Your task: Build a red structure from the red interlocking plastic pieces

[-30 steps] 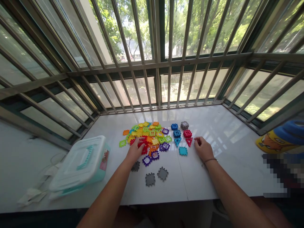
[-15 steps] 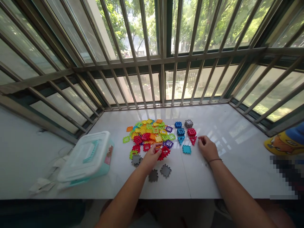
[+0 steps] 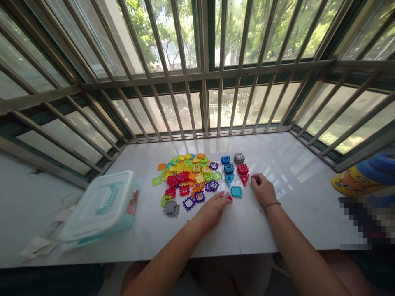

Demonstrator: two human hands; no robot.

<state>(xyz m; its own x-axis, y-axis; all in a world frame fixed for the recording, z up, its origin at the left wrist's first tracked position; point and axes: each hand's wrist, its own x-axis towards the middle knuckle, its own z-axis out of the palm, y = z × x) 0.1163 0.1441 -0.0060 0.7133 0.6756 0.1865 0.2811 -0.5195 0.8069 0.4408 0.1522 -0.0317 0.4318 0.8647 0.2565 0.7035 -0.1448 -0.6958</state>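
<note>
Left hand (image 3: 212,209): fingers closed on a small red piece (image 3: 226,197), which shows just past the fingertips; the hand rests on the desk (image 3: 308,164).
Right hand (image 3: 262,190): loosely curled, holding nothing, resting on the desk just right of a red triangle (image 3: 244,179).
Sorted pieces: a short group stands between the hands and the pile, with a blue square (image 3: 228,169), a blue triangle (image 3: 229,179), a teal square (image 3: 236,191), a red square (image 3: 242,169) and a gray square (image 3: 239,158).
Pile: mixed interlocking pieces (image 3: 185,174) lie left of that group, with stacked gray pieces (image 3: 171,208) at the near edge.
Left of pile: a lidded plastic box (image 3: 98,205), teal and white.
Far edge: barred windows (image 3: 200,61).
Right edge: a yellow and blue cushion (image 3: 364,176), partly in view.
</note>
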